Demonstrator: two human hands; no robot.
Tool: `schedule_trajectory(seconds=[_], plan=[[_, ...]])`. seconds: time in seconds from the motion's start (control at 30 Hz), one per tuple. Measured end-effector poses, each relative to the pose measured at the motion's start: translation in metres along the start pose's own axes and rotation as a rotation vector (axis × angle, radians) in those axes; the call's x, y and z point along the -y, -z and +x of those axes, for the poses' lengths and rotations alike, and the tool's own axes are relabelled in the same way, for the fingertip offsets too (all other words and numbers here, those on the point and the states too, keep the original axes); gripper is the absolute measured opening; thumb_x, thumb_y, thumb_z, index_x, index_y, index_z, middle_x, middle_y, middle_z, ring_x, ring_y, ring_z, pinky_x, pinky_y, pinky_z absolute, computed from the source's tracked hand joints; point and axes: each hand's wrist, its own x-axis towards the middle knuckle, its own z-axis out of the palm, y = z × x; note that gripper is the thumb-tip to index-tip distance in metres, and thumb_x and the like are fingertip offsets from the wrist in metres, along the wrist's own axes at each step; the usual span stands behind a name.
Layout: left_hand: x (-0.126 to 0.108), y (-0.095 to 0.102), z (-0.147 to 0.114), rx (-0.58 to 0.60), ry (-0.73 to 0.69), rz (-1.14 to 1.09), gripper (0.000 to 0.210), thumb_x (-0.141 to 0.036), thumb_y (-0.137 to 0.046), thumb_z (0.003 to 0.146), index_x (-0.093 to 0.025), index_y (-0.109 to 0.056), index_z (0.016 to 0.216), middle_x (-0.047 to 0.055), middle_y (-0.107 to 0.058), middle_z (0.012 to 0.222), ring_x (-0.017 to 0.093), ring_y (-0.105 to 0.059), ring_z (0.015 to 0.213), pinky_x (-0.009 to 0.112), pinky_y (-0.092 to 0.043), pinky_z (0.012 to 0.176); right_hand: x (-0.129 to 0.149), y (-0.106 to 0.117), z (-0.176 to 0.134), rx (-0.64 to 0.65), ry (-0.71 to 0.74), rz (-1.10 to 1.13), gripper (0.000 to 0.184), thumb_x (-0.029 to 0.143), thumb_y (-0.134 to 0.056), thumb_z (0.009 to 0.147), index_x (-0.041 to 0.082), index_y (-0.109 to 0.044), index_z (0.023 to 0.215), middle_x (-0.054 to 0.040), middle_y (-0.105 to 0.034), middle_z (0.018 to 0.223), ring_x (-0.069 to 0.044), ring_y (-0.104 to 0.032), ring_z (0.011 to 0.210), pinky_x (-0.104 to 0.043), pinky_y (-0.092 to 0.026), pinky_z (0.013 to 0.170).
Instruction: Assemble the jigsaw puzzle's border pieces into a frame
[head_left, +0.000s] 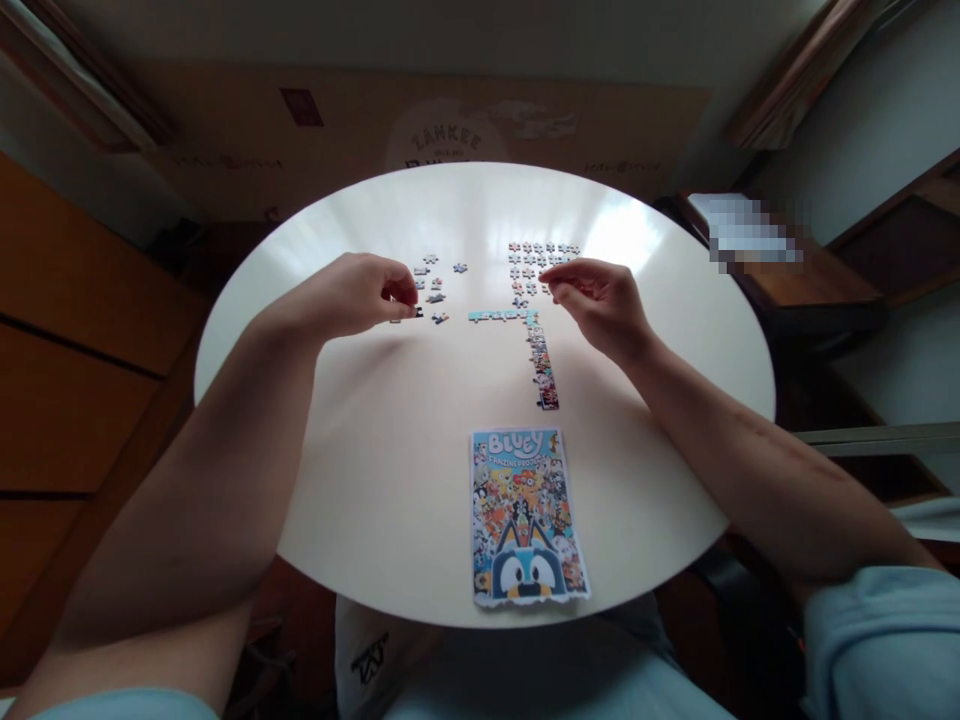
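Note:
My left hand (364, 290) is closed in a pinch on a dark jigsaw puzzle piece (419, 312), low over the left part of the table. Around its fingertips lie several loose puzzle pieces (436, 298). My right hand (604, 303) hovers at the rows of loose pieces (527, 259), thumb and fingers pressed together; whatever is between them is too small to make out. Below and between the hands, joined puzzle pieces form a corner: a light blue strip (495, 316) across the top and a multicoloured strip (544, 365) running down toward me.
A printed Bluey picture (525, 520) lies at the near edge of the white oval table (375, 480). A wooden side table (795, 280) stands at the right, with a blurred-out item on it. Wooden panels (67, 400) are on the left.

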Motion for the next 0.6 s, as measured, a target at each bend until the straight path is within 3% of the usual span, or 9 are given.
schedule_trajectory(seconds=[0.1, 0.23, 0.4, 0.6], plan=[[-0.021, -0.001, -0.006, 0.032, -0.086, -0.202, 0.027, -0.039, -0.067, 0.075, -0.017, -0.073, 0.091, 0.005, -0.073, 0.086, 0.019, -0.064, 0.084, 0.032, -0.046, 0.078, 0.007, 0.003, 0.001, -0.014, -0.001, -0.042, 0.017, 0.017, -0.058, 0.087, 0.020, -0.073, 0.093, -0.0021, -0.073, 0.089, -0.015, -0.067, 0.079, -0.035, -0.059, 0.076], [-0.059, -0.025, -0.014, 0.209, -0.226, -0.489, 0.018, -0.033, -0.069, 0.076, -0.017, -0.071, 0.086, 0.005, -0.075, 0.085, 0.017, -0.068, 0.080, 0.030, -0.051, 0.075, 0.035, 0.017, 0.006, 0.008, 0.045, -0.100, 0.017, 0.018, -0.060, 0.087, 0.020, -0.076, 0.093, -0.0025, -0.075, 0.089, -0.016, -0.068, 0.079, -0.034, -0.058, 0.073], [-0.087, -0.057, -0.016, 0.347, -0.166, -0.683, 0.014, -0.025, -0.073, 0.074, -0.017, -0.073, 0.085, 0.005, -0.077, 0.084, 0.018, -0.070, 0.081, 0.031, -0.054, 0.077, 0.064, 0.041, 0.001, 0.323, 0.113, -0.278, 0.016, 0.020, -0.065, 0.087, 0.020, -0.079, 0.093, -0.0030, -0.076, 0.085, -0.015, -0.066, 0.071, -0.031, -0.055, 0.066], [-0.092, -0.064, -0.014, 0.336, -0.105, -0.683, 0.015, -0.024, -0.076, 0.073, -0.018, -0.078, 0.086, 0.004, -0.078, 0.084, 0.019, -0.070, 0.083, 0.031, -0.053, 0.078, 0.042, 0.050, -0.031, 0.531, 0.146, -0.306, 0.015, 0.018, -0.066, 0.090, 0.021, -0.080, 0.095, -0.0031, -0.076, 0.085, -0.013, -0.068, 0.072, -0.027, -0.053, 0.063]])
